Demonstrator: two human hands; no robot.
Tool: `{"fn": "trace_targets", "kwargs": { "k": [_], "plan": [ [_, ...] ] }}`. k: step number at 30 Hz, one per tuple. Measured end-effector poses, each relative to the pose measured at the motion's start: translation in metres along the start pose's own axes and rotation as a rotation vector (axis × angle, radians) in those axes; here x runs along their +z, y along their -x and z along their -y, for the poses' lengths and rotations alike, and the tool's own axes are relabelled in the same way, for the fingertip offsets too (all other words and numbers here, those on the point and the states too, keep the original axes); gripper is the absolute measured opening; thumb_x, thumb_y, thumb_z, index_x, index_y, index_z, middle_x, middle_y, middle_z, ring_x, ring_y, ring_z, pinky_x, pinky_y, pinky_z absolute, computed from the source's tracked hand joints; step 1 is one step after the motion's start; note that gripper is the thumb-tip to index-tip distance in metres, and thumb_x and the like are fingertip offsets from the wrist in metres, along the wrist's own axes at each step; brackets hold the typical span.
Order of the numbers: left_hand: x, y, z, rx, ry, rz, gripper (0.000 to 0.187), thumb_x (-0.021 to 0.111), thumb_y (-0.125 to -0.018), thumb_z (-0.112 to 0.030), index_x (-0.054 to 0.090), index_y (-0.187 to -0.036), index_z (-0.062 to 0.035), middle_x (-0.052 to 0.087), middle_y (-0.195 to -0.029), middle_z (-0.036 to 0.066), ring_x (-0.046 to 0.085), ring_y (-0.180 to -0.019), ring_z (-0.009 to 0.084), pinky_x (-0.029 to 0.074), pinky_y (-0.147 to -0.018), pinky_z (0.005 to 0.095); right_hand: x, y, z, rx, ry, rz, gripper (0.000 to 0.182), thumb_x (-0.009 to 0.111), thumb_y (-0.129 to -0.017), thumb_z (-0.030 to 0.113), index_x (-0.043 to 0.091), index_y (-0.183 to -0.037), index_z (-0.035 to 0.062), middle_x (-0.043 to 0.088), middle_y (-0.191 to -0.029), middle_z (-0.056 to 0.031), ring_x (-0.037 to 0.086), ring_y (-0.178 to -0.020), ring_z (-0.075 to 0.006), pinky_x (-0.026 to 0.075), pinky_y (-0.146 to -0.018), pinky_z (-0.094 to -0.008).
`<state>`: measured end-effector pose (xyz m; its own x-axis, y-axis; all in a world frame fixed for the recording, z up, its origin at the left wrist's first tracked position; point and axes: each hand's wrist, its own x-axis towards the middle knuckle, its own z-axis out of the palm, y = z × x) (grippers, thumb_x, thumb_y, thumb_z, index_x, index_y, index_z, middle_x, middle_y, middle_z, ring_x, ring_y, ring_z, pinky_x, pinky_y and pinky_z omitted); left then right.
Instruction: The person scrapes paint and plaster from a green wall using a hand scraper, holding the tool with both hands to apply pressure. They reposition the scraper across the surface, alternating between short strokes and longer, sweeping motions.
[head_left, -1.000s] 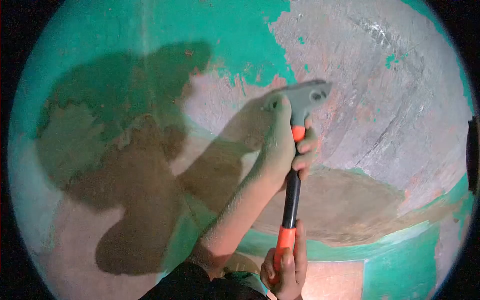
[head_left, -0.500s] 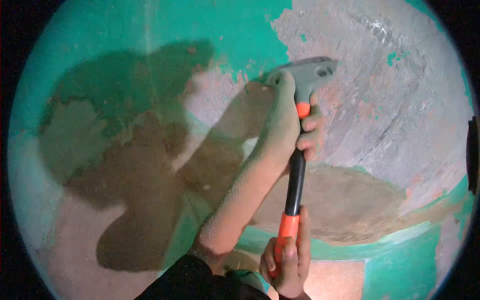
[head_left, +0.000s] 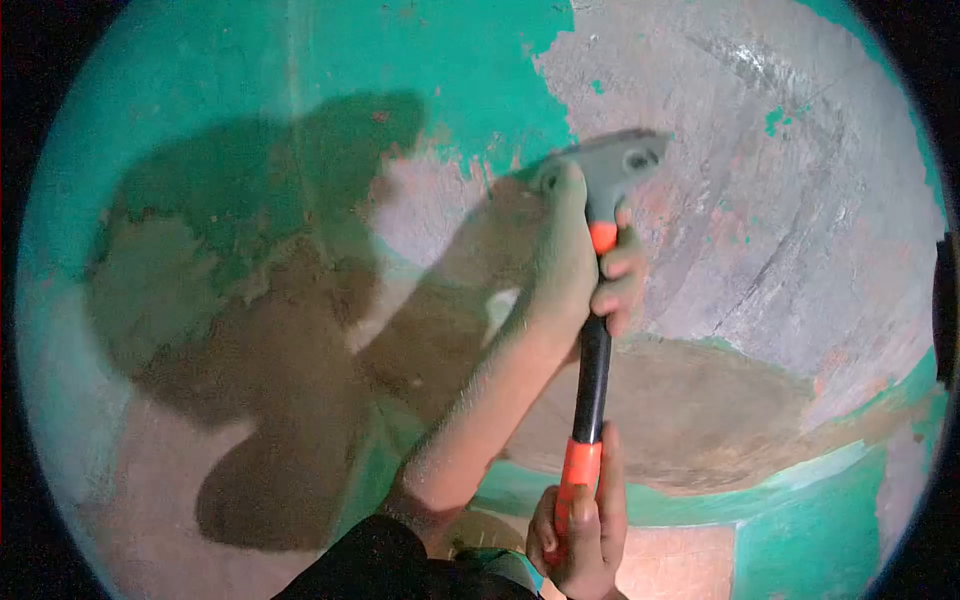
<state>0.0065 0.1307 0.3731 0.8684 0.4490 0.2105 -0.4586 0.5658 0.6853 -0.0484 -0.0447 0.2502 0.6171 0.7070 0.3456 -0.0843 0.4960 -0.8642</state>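
Note:
A long-handled scraper [head_left: 592, 385] with a grey head and a black-and-orange handle is held at a slight tilt against the wall [head_left: 700, 230]. My left hand [head_left: 570, 255] wraps the handle just below the head, thumb laid up along the head's left side and fingers curled round the right. Lower down, my right hand [head_left: 582, 545] grips the orange end, thumb along its front. The scraper's wide edge lies over bare grey plaster, close below the ragged border of the green paint [head_left: 470, 70].
A brown patch [head_left: 700, 410] with a curved green band [head_left: 680, 505] beneath it spreads below the plaster. My dark shadow [head_left: 270, 300] falls across the left of the wall. A black object [head_left: 945, 310] shows at the right edge.
The scraper and both hands have shifted slightly down in view, with the head a little lower. Both grips stay the same.

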Motion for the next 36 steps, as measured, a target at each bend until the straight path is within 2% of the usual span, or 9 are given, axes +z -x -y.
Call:
{"fn": "trace_targets", "kwargs": {
  "k": [3,5,9,16,19,23,28,31,36],
  "plan": [
    [-0.001,-0.002,0.003,0.019,0.000,0.006,0.053,0.028,-0.094,-0.064,0.045,-0.084,-0.0150,0.033,-0.053,-0.005,0.025,-0.030,0.0073,0.030,-0.025,0.0275,-0.001,0.000,0.009,0.153,0.005,-0.033,0.075,0.047,-0.098,0.037,0.002,-0.152,0.0098,0.040,-0.056,-0.0037,0.032,-0.037,-0.0082,0.032,-0.033,-0.0239],
    [-0.007,0.002,0.016,-0.006,-0.038,-0.034,0.053,0.028,-0.094,-0.064,0.045,-0.084,-0.0151,0.034,-0.053,-0.005,0.025,-0.030,0.0076,0.030,-0.025,0.0279,-0.008,0.007,0.003,0.176,0.006,-0.079,0.074,0.047,-0.098,0.036,0.003,-0.152,0.0096,0.040,-0.056,-0.0040,0.032,-0.037,-0.0083,0.032,-0.033,-0.0239],
    [-0.010,-0.005,0.004,0.001,0.024,0.114,0.058,0.026,-0.092,-0.071,0.044,-0.090,-0.0151,0.037,-0.057,-0.004,0.031,-0.037,0.0084,0.034,-0.032,0.0279,0.001,0.008,0.011,0.144,0.009,-0.080,0.072,0.046,-0.098,0.034,0.004,-0.152,0.0089,0.039,-0.056,-0.0042,0.033,-0.037,-0.0087,0.032,-0.033,-0.0235],
    [0.000,0.002,0.010,-0.045,0.073,-0.031,0.053,0.030,-0.094,-0.065,0.046,-0.086,-0.0151,0.034,-0.053,-0.005,0.028,-0.031,0.0079,0.032,-0.026,0.0281,-0.001,0.007,0.015,0.205,0.014,-0.063,0.074,0.048,-0.098,0.037,0.004,-0.152,0.0109,0.041,-0.058,-0.0039,0.035,-0.040,-0.0084,0.033,-0.037,-0.0225],
    [-0.001,-0.004,0.007,0.066,-0.005,0.013,0.053,0.028,-0.094,-0.065,0.046,-0.086,-0.0157,0.034,-0.053,-0.006,0.028,-0.031,0.0077,0.031,-0.026,0.0280,0.000,0.001,0.013,0.184,0.017,-0.056,0.076,0.048,-0.098,0.039,0.004,-0.152,0.0111,0.041,-0.057,-0.0031,0.036,-0.041,-0.0082,0.034,-0.038,-0.0223],
    [-0.007,0.008,0.017,-0.100,-0.071,0.068,0.057,0.025,-0.092,-0.070,0.044,-0.090,-0.0162,0.036,-0.057,-0.005,0.030,-0.037,0.0081,0.030,-0.035,0.0275,-0.009,0.005,-0.002,0.129,0.061,-0.065,0.076,0.048,-0.098,0.040,0.003,-0.152,0.0101,0.040,-0.056,-0.0024,0.038,-0.043,-0.0079,0.033,-0.039,-0.0217],
    [-0.004,0.001,0.011,-0.001,-0.107,0.067,0.058,0.024,-0.092,-0.071,0.043,-0.092,-0.0160,0.035,-0.059,-0.005,0.029,-0.040,0.0078,0.030,-0.039,0.0261,-0.007,0.000,-0.001,0.109,0.115,-0.105,0.077,0.048,-0.098,0.040,0.004,-0.152,0.0084,0.039,-0.054,-0.0018,0.035,-0.041,-0.0079,0.033,-0.039,-0.0221],
    [-0.010,0.006,0.027,-0.107,-0.095,0.035,0.058,0.024,-0.092,-0.070,0.043,-0.093,-0.0159,0.036,-0.059,-0.005,0.030,-0.040,0.0077,0.030,-0.037,0.0266,-0.013,0.012,-0.005,0.155,0.054,-0.107,0.076,0.048,-0.098,0.040,0.004,-0.152,0.0083,0.040,-0.056,-0.0031,0.035,-0.041,-0.0080,0.032,-0.038,-0.0221],
    [-0.006,-0.003,0.022,0.000,-0.072,0.101,0.060,0.023,-0.091,-0.072,0.044,-0.091,-0.0159,0.036,-0.058,-0.006,0.030,-0.038,0.0072,0.032,-0.033,0.0270,-0.007,0.010,0.003,0.139,0.074,-0.146,0.076,0.047,-0.098,0.041,0.003,-0.152,0.0080,0.042,-0.059,-0.0041,0.037,-0.044,-0.0077,0.033,-0.038,-0.0216]
  ]
}}
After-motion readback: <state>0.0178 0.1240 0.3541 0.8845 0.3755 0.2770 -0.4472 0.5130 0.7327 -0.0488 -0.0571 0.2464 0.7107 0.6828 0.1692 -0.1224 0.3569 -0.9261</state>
